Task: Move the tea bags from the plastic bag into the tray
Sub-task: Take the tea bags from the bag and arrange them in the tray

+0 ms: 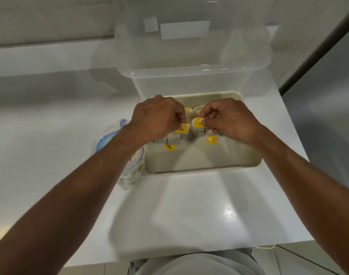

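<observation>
White paper tea bags with yellow tags (197,129) are pinched in both grips, left hand (157,118) and right hand (231,121), over the cream rectangular tray (205,169). Strings (209,116) should be untangled, bags laid flat.

Tea bags (197,130): off-white paper shaded grey, each carrying a yellow tag (169,146) printed in black. Tray (209,167): plain cream; plastic bag (110,135): clear with blue markings; storage box (189,76): colourless and transparent, bearing two white labels (184,29). Countertop (50,116): glossy white, unpatterned.
</observation>
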Motion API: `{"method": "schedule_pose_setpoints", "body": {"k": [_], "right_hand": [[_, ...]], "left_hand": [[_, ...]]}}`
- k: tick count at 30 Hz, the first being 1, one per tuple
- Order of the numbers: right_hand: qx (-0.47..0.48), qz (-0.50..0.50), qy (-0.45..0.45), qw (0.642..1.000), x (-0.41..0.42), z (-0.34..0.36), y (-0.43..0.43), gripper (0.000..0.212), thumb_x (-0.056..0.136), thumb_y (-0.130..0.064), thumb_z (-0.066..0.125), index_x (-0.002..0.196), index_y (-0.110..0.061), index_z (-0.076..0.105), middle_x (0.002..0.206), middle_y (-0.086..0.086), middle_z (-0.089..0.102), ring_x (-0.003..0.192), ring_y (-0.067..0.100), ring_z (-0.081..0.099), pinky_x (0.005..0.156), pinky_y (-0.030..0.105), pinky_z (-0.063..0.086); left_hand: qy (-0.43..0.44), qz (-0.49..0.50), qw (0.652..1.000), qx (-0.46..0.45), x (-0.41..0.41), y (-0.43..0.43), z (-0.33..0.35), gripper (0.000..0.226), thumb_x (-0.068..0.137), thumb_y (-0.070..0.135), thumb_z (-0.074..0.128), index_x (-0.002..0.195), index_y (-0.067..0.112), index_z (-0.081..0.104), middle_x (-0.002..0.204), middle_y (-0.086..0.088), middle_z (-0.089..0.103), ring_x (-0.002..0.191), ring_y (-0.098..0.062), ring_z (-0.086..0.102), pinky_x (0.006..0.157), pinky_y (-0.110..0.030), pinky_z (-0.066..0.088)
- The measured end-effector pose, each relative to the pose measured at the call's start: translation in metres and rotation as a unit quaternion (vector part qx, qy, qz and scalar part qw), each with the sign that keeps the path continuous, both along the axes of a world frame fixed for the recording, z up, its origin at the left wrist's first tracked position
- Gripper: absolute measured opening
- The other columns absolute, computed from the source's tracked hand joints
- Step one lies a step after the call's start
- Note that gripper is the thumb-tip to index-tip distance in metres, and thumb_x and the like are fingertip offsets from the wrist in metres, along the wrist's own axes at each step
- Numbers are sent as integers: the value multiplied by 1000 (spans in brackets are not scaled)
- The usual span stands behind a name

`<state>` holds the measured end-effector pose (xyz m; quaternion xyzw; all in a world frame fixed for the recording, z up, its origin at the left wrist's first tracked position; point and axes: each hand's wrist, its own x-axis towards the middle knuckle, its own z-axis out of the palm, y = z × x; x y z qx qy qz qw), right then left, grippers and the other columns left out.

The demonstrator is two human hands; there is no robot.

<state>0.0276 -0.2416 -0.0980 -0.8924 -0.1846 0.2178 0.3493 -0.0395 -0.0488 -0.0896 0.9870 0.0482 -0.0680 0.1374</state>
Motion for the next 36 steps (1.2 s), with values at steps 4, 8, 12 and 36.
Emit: {"method": "schedule_pose_setpoints", "body": {"k": [4, 8, 12, 36], "right_hand": [[-100, 118, 9, 988, 0, -6, -5, 11, 81, -19, 73, 82, -29, 68, 78, -10, 69, 76, 11, 66, 74, 31, 55], [-150, 169, 9, 974, 3, -17, -4, 17, 84, -18, 71, 81, -34, 64, 77, -14, 62, 81, 13, 64, 79, 35, 57], [-184, 140, -55, 971, 14, -25, 4, 16, 85, -23, 68, 82, -38, 62, 86, -10, 67, 86, 15, 65, 75, 32, 55], [-206, 62, -159, 963, 17, -43, 2, 32, 75, -47, 78, 91, -28, 58, 90, -9, 63, 83, 18, 57, 69, 28, 39]], "left_hand": [[68, -28, 997, 14, 3, -9, -8, 6, 79, 38, 73, 79, 41, 68, 89, 19, 68, 93, -8, 60, 66, -24, 39], [116, -68, 991, 8, 12, -16, -20, 6, 80, 36, 75, 84, 35, 72, 83, 18, 64, 87, -6, 55, 65, -25, 36], [93, -19, 995, 34, 29, -17, -38, 18, 77, 34, 74, 66, 41, 61, 86, 15, 66, 88, -12, 60, 75, -31, 49], [44, -33, 984, 172, 29, -14, -33, 43, 77, 66, 69, 98, 28, 68, 100, 1, 67, 99, -24, 66, 78, -33, 47]]}}
